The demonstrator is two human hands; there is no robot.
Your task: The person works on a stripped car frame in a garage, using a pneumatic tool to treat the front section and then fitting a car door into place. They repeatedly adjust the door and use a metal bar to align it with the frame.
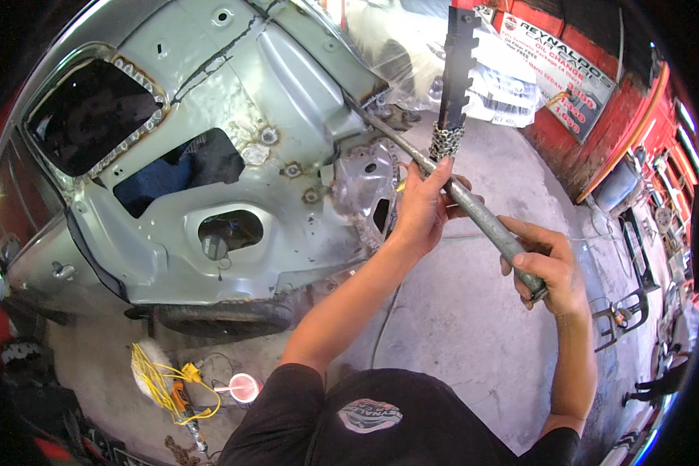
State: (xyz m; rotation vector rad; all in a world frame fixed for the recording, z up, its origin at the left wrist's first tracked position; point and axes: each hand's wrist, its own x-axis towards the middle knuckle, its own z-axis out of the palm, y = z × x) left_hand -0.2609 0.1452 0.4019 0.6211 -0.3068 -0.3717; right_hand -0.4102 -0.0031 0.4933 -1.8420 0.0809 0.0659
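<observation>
A long grey metal pipe (481,218) slants from the car's rear corner down toward me at the right. My left hand (423,206) is closed around its middle, thumb on top. My right hand (553,268) wraps the near end of the pipe. Just beyond my left hand, a metal chain (446,141) is wound around the lower part of a dark notched metal post (457,66). Whether my left fingers also touch the chain is hidden. At the left stands a grey-green car body (295,155) with cut openings, weld marks and a hammered lower corner panel (363,182).
On the concrete floor lie an orange power tool (183,400) with a yellow cord (151,380) and a pink-white cup (244,387). A tire (225,317) sits under the car body. Behind the post is a plastic-covered car (497,85). A dark metal frame (623,317) lies at the right.
</observation>
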